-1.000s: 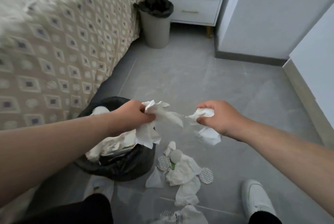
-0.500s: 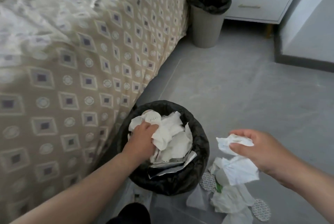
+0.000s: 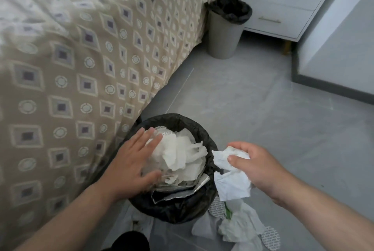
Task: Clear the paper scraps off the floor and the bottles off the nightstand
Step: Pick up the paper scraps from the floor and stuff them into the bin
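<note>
A black-lined waste bin [image 3: 204,135] stands on the grey floor beside the bed, heaped with crumpled white paper [image 3: 178,153]. My left hand [image 3: 133,161] lies flat over the bin's left side, fingers spread, touching the paper and holding nothing. My right hand [image 3: 257,165] is just right of the bin's rim, shut on a white paper scrap [image 3: 230,184] that hangs down from it. More paper scraps [image 3: 240,226] and round patterned discs [image 3: 270,238] lie on the floor below my right hand.
The bed with a patterned beige cover [image 3: 81,80] fills the left side. A second grey bin with a black liner [image 3: 224,30] stands at the back by a white nightstand [image 3: 283,1]. A white cabinet [image 3: 340,48] is at the right.
My left hand has let go of its paper in the bin and opened flat over it. My right hand has moved closer to the bin's rim with its scrap.
</note>
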`<move>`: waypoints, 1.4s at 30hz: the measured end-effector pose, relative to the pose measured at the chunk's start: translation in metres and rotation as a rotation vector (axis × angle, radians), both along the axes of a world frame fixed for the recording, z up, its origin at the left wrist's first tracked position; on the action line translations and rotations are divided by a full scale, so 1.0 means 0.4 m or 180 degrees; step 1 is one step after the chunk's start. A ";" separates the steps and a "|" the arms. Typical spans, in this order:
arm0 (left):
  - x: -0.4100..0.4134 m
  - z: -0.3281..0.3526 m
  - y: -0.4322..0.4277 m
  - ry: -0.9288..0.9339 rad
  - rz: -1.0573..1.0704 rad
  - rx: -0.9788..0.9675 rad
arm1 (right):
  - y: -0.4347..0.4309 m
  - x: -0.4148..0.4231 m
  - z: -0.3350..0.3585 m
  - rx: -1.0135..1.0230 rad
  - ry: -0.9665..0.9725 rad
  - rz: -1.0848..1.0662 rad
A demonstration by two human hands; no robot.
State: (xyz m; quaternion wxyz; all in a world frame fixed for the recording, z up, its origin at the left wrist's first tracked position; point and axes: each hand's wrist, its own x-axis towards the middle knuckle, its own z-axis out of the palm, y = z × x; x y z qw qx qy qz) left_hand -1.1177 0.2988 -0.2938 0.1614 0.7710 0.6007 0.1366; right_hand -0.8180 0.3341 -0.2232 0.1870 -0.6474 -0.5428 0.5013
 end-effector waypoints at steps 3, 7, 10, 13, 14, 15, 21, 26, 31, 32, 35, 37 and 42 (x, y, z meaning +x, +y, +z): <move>-0.033 -0.027 -0.018 -0.0289 0.0503 -0.0130 | 0.023 -0.062 -0.001 -0.0023 0.0091 -0.0012; -0.056 -0.087 -0.042 -0.0464 0.0801 -0.0421 | 0.067 -0.200 -0.022 0.0118 0.0182 0.0120; -0.064 -0.097 -0.049 -0.0653 0.0786 -0.0401 | 0.087 -0.293 -0.080 0.0261 -0.0154 0.0609; -0.070 -0.101 -0.046 -0.0729 0.0702 -0.0298 | 0.088 -0.336 -0.146 0.0494 -0.0995 0.1139; -0.071 -0.102 -0.045 -0.0768 0.0680 -0.0280 | 0.088 -0.344 -0.163 0.0522 -0.1135 0.1210; -0.073 -0.103 -0.045 -0.0812 0.0671 -0.0276 | 0.088 -0.353 -0.179 0.0463 -0.1219 0.1261; -0.075 -0.102 -0.050 -0.0907 0.0617 -0.0327 | 0.075 -0.403 -0.253 -0.0123 -0.1591 0.1685; -0.076 -0.094 -0.041 -0.0782 0.0673 -0.0375 | 0.063 -0.392 -0.272 -0.0282 -0.1695 0.1779; -0.068 -0.055 -0.028 -0.0844 0.0745 -0.0129 | 0.064 -0.359 -0.173 0.0133 -0.1748 0.1909; -0.060 -0.029 -0.022 -0.0894 0.0744 0.0010 | 0.063 -0.339 -0.141 0.0291 -0.1694 0.1926; 0.005 0.084 0.005 -0.1013 0.0434 0.0324 | 0.050 -0.240 -0.035 0.0746 -0.1524 0.2139; 0.089 0.172 0.032 -0.0885 -0.0152 0.0407 | 0.035 -0.148 0.024 0.0940 -0.1443 0.2212; 0.338 0.249 0.056 -0.0461 -0.1459 0.0221 | -0.026 0.119 0.061 0.0977 -0.1536 0.1573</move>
